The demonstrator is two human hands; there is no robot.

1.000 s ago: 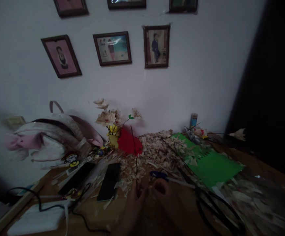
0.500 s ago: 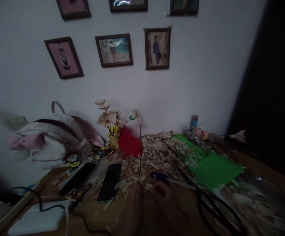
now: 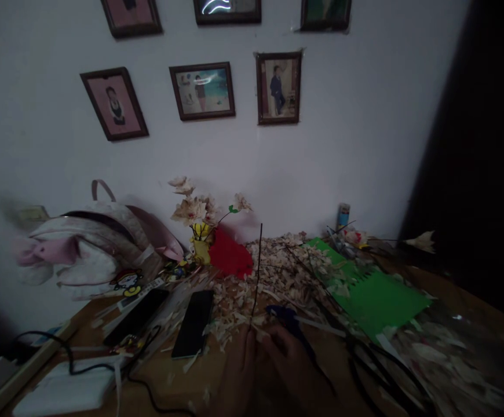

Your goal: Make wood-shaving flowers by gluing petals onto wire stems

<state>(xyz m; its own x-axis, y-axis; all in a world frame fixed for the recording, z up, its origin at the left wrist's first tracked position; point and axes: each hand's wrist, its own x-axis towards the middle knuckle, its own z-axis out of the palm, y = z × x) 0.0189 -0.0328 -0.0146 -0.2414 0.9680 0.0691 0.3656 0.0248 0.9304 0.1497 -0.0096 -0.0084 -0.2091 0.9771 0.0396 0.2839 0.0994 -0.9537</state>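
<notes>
Left hand (image 3: 238,370) pinches the foot of a thin dark wire stem (image 3: 257,278), held upright above the counter (image 3: 160,376); right hand (image 3: 284,353) curls just beside it, near wood shavings (image 3: 278,278) and a blue tool handle (image 3: 281,315).

Shadow obscures the left hand (image 3: 237,376) and right hand (image 3: 287,359).

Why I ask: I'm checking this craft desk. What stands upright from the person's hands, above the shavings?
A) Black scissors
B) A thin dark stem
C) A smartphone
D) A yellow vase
B: the thin dark stem rises from between the left hand and right hand, in front of the wood shavings.
</notes>
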